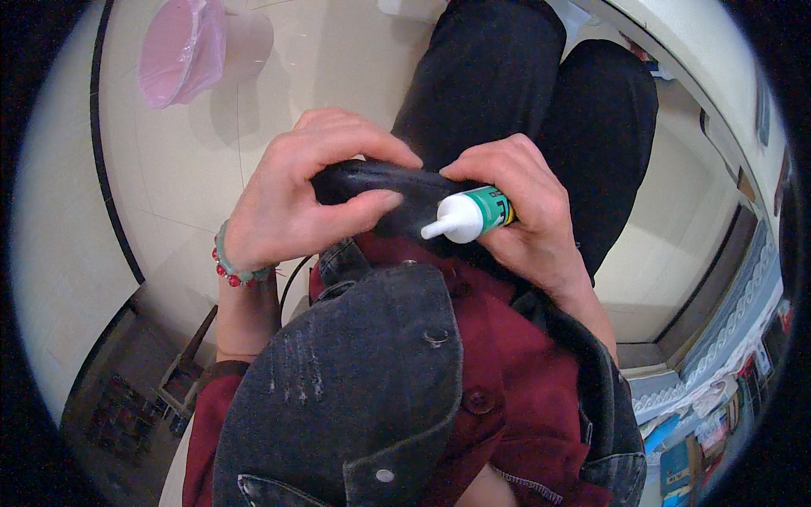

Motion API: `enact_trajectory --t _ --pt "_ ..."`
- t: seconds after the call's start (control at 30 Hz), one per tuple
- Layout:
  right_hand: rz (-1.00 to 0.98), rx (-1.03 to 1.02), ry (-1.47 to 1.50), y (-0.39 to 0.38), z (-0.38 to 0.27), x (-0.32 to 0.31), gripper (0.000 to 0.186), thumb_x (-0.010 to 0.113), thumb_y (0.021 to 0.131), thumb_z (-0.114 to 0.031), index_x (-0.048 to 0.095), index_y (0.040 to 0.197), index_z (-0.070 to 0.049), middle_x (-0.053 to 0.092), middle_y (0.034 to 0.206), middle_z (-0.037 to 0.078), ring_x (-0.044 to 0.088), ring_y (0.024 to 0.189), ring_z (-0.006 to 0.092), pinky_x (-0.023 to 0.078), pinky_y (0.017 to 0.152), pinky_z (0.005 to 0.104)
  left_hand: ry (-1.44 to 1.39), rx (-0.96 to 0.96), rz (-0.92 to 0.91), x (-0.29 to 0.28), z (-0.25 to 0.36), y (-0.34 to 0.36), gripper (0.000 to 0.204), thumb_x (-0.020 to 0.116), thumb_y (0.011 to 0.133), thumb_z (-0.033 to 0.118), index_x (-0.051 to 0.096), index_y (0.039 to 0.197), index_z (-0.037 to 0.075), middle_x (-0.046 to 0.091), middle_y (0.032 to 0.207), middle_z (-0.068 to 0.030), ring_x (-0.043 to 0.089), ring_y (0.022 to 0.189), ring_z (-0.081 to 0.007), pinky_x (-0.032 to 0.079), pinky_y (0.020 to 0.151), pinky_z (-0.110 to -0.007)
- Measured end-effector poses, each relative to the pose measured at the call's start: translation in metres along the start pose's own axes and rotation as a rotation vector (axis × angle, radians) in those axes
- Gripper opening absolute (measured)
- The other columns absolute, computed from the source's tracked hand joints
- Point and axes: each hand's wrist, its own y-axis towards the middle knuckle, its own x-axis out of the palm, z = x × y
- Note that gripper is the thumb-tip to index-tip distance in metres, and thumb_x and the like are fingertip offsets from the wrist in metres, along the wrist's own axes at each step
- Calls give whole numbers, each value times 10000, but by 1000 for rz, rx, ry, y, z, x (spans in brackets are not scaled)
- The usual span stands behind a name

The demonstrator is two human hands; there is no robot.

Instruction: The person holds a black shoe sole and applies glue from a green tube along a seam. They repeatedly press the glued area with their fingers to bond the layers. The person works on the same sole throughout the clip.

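A glossy black item (346, 177), perhaps leather, is held across my lap between both hands, its shape partly hidden. My left hand (296, 186) grips its left end, thumb and fingers curved round it, a beaded bracelet on the wrist. My right hand (524, 207) holds a white tube with a green label and white nozzle (463, 218), tip pointing left and toward my body, and its fingertips also touch the black item's right end. The tube lies in front of the item's right part.
My dark-trousered legs (481, 76) extend over pale floor tiles (194, 160). A pink-lined bin (182, 59) stands at upper left. My dark jacket (338, 380) fills the lower middle. Books and assorted objects (693, 448) line the right edge beside a white frilled cloth (714, 338).
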Motion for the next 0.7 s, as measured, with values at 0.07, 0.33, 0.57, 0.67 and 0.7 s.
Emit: enact_trajectory --t 0.07,0.33,0.57,0.67,0.7 --pt "-5 5 -6 -1 -1 -1 374 763 651 -5 662 1006 -65 660 941 97 628 886 317 519 764 404 -11 -10 6 0 -1 -4 330 788 721 106 732 1037 29 735 1002 -66 659 993 -256 445 1018 -399" --pt "3 4 5 -4 -6 -5 385 769 649 -4 668 1015 -64 665 955 99 635 907 316 522 785 400 -219 -104 149 15 5 -13 276 751 764 69 734 1037 33 719 990 -79 675 939 -184 515 856 -310" --pt "-25 84 -97 -2 -17 -24 416 779 661 -20 681 1065 -36 669 1045 114 633 986 289 490 850 388 -254 -104 196 22 6 -10 237 727 769 43 728 1004 14 710 959 -77 678 884 -162 528 803 -284" --pt "-106 127 -195 -1 -33 -42 470 813 690 -108 638 1121 -42 646 1035 120 607 956 324 494 827 408 -286 -97 199 23 6 -7 225 721 776 46 723 998 11 704 943 -74 675 870 -158 528 790 -281" --pt "-132 154 -221 -1 -38 -47 475 832 712 -147 628 1130 -46 641 1028 116 599 945 333 499 811 414 -289 -91 199 24 6 -6 221 720 778 47 721 996 10 702 938 -73 674 867 -157 528 788 -281"
